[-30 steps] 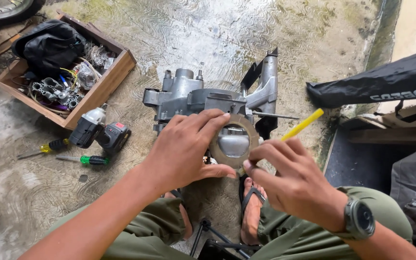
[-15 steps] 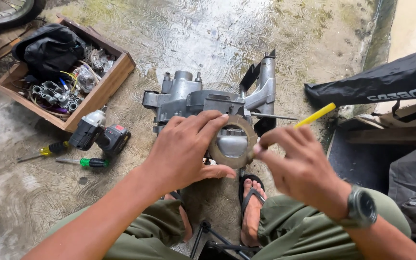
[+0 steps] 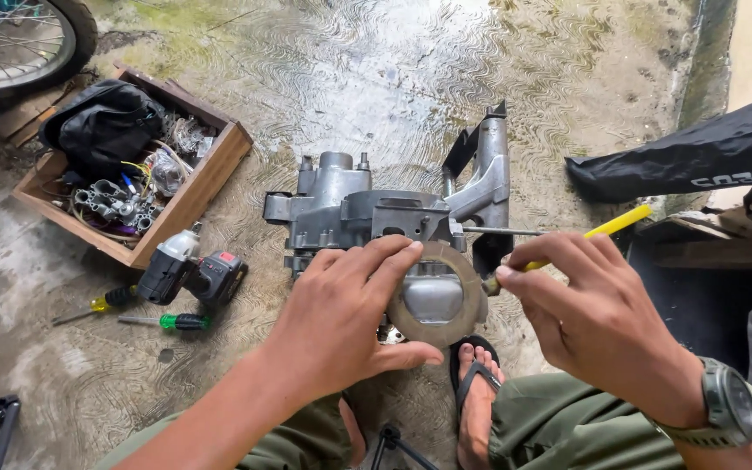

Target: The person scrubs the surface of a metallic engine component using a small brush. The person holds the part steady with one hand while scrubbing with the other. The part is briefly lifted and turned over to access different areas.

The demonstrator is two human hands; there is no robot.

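My left hand (image 3: 341, 313) grips a flat brown ring-shaped plate (image 3: 435, 333) by its left edge, held upright in front of a grey metal engine case (image 3: 367, 213) that sits on the concrete floor. My right hand (image 3: 598, 318) pinches a thin yellow-handled tool (image 3: 607, 231) whose tip meets the ring's right edge. A watch is on my right wrist. My sandalled foot (image 3: 478, 392) shows below the ring.
A wooden box (image 3: 202, 187) with a black bag, wires and metal parts stands at the left. A cordless drill (image 3: 193, 274) and two screwdrivers (image 3: 163, 320) lie beside it. A wheel (image 3: 19, 43) is at the top left, a black panel (image 3: 698, 157) at the right.
My right hand has shifted slightly right and up along the ring's edge with the yellow tool. My left hand keeps hold of the ring.
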